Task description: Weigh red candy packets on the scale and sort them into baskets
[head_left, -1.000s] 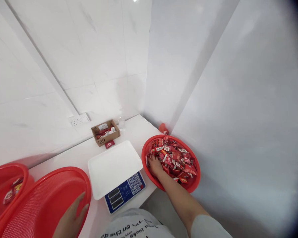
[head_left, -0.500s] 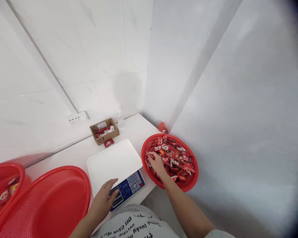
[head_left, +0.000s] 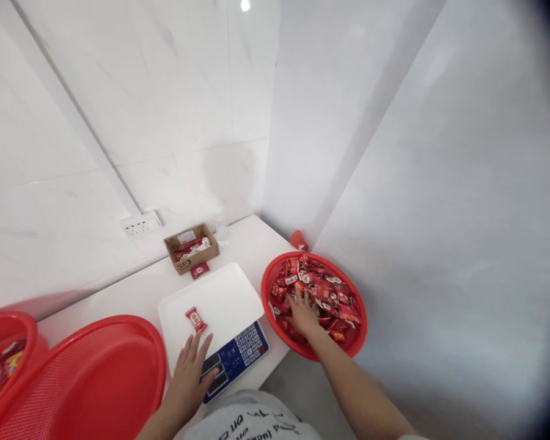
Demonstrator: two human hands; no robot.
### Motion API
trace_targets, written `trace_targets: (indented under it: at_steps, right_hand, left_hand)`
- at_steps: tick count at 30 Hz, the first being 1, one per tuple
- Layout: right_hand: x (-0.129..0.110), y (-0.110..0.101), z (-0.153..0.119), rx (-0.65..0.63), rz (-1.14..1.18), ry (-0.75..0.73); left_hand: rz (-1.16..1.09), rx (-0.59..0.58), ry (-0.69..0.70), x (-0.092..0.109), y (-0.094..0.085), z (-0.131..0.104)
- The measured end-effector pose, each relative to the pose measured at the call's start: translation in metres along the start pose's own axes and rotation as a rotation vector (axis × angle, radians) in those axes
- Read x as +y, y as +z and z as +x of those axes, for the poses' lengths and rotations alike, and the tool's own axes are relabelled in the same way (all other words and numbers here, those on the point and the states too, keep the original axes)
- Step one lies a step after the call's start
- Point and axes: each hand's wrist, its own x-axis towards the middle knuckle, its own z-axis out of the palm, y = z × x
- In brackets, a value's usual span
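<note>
One red-and-white wrapped snack packet [head_left: 195,319] lies on the white tray of a weighing scale [head_left: 227,293]. My left hand [head_left: 189,373] is just below that packet, over the tray's near left edge and the blue display panel, its fingers spread and holding nothing. On the right, a round red basket [head_left: 360,342] is full of red wrapped packets [head_left: 323,287]. My right hand [head_left: 303,315] reaches into it from the near side, fingers apart on top of the packets, with no packet seen in its grip.
A small cardboard box [head_left: 191,249] with wrappers stands behind the scale, a red packet [head_left: 200,270] at its front. Two more red baskets are at left: a large one [head_left: 105,366] and one with some packets [head_left: 9,318]. Walls bound the back and right.
A packet now lies on the scale tray that was bare before. My right hand has gone from closed fingers at the basket's left side to spread fingers nearer its middle.
</note>
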Motion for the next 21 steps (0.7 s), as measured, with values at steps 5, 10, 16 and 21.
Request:
trace_targets:
  at_steps: [5,10,16,21]
  right_hand:
    - [-0.015,0.016,-0.009,-0.036,-0.074,-0.241]
    - [-0.027,0.008,-0.002,-0.042,-0.053,-0.206]
    - [-0.04,0.007,0.011,-0.008,0.087,-0.157]
    - [-0.028,0.004,0.012,0.029,0.332,-0.124]
  left_hand:
    - [0.03,0.01,0.017,-0.002,0.003,0.0]
    - [0.013,0.025,0.014,-0.004,0.005,-0.002]
    - [-0.029,0.075,-0.007,-0.008,0.002,-0.007]
    - [-0.062,0.113,-0.028,-0.018,-0.003,-0.012]
